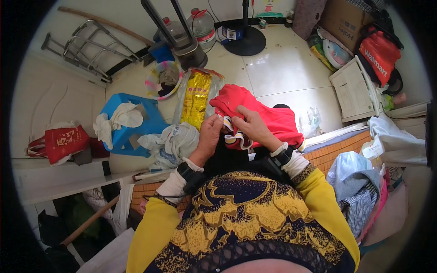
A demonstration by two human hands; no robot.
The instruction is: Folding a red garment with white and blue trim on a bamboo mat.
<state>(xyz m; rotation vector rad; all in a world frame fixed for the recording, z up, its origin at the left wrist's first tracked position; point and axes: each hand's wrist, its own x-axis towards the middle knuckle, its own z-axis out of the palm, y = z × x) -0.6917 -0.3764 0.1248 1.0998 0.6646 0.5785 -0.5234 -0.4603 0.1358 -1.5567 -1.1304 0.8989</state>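
A red garment [266, 109] with white, yellow and dark striped trim [235, 136] lies across my lap. My left hand [211, 131] pinches its edge near the trim between thumb and fingers. On the other side my right hand [254, 124] grips the red cloth, thumb and index finger close to the left fingertips. Small snap-like dots show on the cloth by the left thumb. Both wrists wear black strapped devices over pale inner sleeves. What lies between the fingertips is too small to tell.
A blue plastic stool [131, 128] bearing white cloth stands left, beside a white plastic bag [175, 141]. Ahead are a gold-and-clear package [196, 97], a basin [167, 80] holding cloths, and a round black stand base [245, 41]. Folded clothes [360, 201] lie right, below a small white cabinet [353, 92].
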